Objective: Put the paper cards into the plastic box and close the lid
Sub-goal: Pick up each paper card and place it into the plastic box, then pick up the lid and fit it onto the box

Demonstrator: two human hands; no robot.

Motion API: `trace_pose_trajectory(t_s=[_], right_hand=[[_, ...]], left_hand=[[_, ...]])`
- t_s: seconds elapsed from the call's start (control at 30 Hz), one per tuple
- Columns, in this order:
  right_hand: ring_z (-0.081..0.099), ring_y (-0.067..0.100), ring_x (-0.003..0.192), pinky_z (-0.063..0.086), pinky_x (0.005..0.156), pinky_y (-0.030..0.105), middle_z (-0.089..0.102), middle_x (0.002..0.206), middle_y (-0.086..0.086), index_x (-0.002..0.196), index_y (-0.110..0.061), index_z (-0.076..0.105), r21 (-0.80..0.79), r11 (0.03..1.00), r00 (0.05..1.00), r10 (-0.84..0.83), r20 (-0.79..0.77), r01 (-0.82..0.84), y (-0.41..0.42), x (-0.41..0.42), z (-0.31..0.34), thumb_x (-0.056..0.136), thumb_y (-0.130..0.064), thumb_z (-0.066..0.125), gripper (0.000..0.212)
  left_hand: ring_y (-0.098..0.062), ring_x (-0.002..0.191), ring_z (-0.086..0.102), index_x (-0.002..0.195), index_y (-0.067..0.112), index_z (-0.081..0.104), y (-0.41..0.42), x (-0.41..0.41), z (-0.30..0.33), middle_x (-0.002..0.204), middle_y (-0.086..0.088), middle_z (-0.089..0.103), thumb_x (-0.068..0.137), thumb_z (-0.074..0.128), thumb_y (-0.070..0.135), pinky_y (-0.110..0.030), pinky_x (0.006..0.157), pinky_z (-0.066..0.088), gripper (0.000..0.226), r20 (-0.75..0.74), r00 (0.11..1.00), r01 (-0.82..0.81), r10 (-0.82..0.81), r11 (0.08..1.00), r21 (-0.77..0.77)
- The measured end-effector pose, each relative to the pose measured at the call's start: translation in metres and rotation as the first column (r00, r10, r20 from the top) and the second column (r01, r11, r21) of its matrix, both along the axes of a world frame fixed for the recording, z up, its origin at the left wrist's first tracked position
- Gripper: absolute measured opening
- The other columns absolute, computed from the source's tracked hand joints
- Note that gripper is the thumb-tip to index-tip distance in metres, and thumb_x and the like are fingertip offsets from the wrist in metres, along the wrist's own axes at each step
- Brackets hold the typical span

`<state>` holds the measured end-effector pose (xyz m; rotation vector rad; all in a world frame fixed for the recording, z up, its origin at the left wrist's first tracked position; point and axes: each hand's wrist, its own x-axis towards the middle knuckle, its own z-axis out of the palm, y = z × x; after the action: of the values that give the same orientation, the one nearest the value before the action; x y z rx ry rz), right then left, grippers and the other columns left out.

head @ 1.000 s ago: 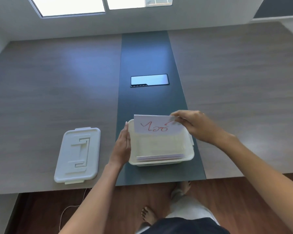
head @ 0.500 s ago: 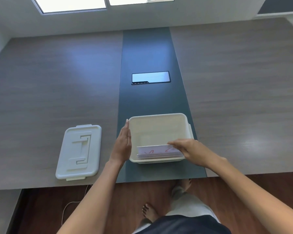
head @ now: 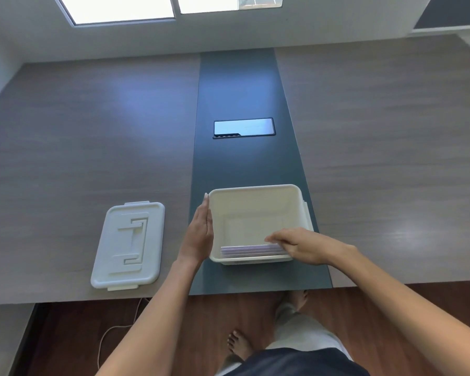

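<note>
A white plastic box [head: 255, 189] stands open on the dark centre strip near the table's front edge. Paper cards [head: 248, 250] stand on edge in a row against its near wall. My left hand [head: 200, 234] lies flat against the box's left outer wall, fingers straight and together, holding nothing. My right hand [head: 300, 245] reaches over the box's right near corner, its fingertips resting on the top edges of the cards. The white lid [head: 129, 244] lies flat on the table to the left of the box, apart from it.
A black cable port [head: 244, 127] with a shiny flap is set in the table's dark strip beyond the box. Wooden floor, a thin white cable [head: 111, 335] and my bare feet show below the table edge.
My right hand carried a card with red writing from the box's far rim down to the near wall. The card now stands with the others, writing hidden. My left hand stayed put.
</note>
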<state>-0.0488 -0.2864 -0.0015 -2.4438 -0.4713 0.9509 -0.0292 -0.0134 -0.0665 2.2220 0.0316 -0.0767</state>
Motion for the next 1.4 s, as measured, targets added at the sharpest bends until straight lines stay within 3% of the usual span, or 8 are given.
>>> trace_pose_trajectory(t_s=[0.07,0.17,0.37,0.6,0.8,1.13,1.3,1.4], right_hand=[[0.051,0.011,0.130,0.037,0.111,0.026,0.056,0.141,-0.007,0.138,-0.023,0.055,0.099,0.993,0.995,-0.076,0.071,0.069,0.006,0.002,0.003,0.105,-0.024,0.037,0.037],[0.060,0.014,0.116,0.045,0.103,0.027,0.062,0.128,-0.004,0.130,-0.017,0.062,0.232,0.965,0.963,-0.171,0.209,0.121,0.019,0.012,0.008,0.104,-0.026,0.045,0.032],[0.062,0.022,0.118,0.047,0.105,0.035,0.059,0.137,0.000,0.128,-0.013,0.065,0.234,0.968,0.878,-0.192,0.438,0.095,0.042,0.056,0.013,0.101,-0.023,0.051,0.031],[0.036,0.026,0.146,0.032,0.117,0.041,0.040,0.156,0.005,0.143,-0.014,0.051,0.102,0.995,0.860,-0.047,0.508,-0.005,0.084,0.105,0.007,0.102,-0.026,0.050,0.043],[0.016,0.022,0.153,0.015,0.122,0.038,0.023,0.164,0.001,0.153,-0.020,0.034,-0.031,0.986,0.831,0.156,0.533,-0.166,0.148,0.130,0.000,0.104,-0.035,0.041,0.051],[0.018,0.025,0.152,0.017,0.121,0.042,0.023,0.164,0.005,0.153,-0.019,0.031,-0.196,0.860,0.698,0.500,0.513,-0.472,0.260,0.148,-0.023,0.105,-0.036,0.037,0.052],[0.027,0.024,0.149,0.022,0.120,0.043,0.023,0.164,0.004,0.155,-0.021,0.027,-0.228,0.804,0.705,0.592,0.391,-0.549,0.308,0.155,-0.042,0.104,-0.041,0.035,0.055],[0.029,0.029,0.148,0.029,0.117,0.048,0.020,0.164,0.004,0.157,-0.022,0.020,-0.222,0.790,0.744,0.613,0.266,-0.572,0.333,0.162,-0.056,0.102,-0.043,0.037,0.061]], left_hand=[[0.024,0.130,0.016,0.156,0.026,0.019,0.000,-0.001,0.001,0.158,0.011,0.027,0.105,0.025,0.037,0.007,0.101,0.011,0.052,-0.004,1.000,0.006,-0.006,1.000,0.026],[0.002,0.143,0.023,0.155,0.029,0.018,0.002,-0.001,0.004,0.161,0.012,0.023,0.105,0.023,0.037,-0.020,0.114,0.024,0.052,0.018,0.999,0.024,-0.026,0.993,0.114],[-0.022,0.144,0.034,0.154,0.027,0.019,0.004,-0.001,0.015,0.161,0.008,0.025,0.105,0.023,0.033,-0.047,0.103,0.044,0.050,0.037,0.998,0.040,-0.055,0.949,0.313],[-0.021,0.149,0.021,0.153,0.022,0.026,0.031,-0.005,0.030,0.160,-0.004,0.029,0.103,0.021,0.047,-0.039,0.119,0.020,0.057,0.023,1.000,-0.012,-0.001,0.841,0.540],[-0.022,0.150,0.017,0.155,0.022,0.021,0.095,-0.025,0.038,0.161,-0.006,0.021,0.102,0.018,0.048,-0.041,0.120,0.019,0.059,0.021,0.983,-0.156,0.183,0.766,0.623],[-0.026,0.151,0.011,0.156,0.016,0.015,0.170,-0.085,0.020,0.163,-0.013,0.014,0.102,0.018,0.049,-0.041,0.121,0.014,0.063,-0.071,0.893,-0.309,0.445,0.718,0.624],[-0.028,0.150,0.014,0.155,0.010,0.014,0.171,-0.107,-0.002,0.162,-0.013,0.014,0.102,0.020,0.048,-0.041,0.119,0.023,0.065,-0.170,0.817,-0.363,0.550,0.722,0.589],[-0.033,0.143,0.030,0.153,0.001,0.014,0.172,-0.111,-0.016,0.160,-0.016,0.018,0.103,0.025,0.042,-0.044,0.109,0.036,0.065,-0.251,0.742,-0.446,0.622,0.737,0.508]])
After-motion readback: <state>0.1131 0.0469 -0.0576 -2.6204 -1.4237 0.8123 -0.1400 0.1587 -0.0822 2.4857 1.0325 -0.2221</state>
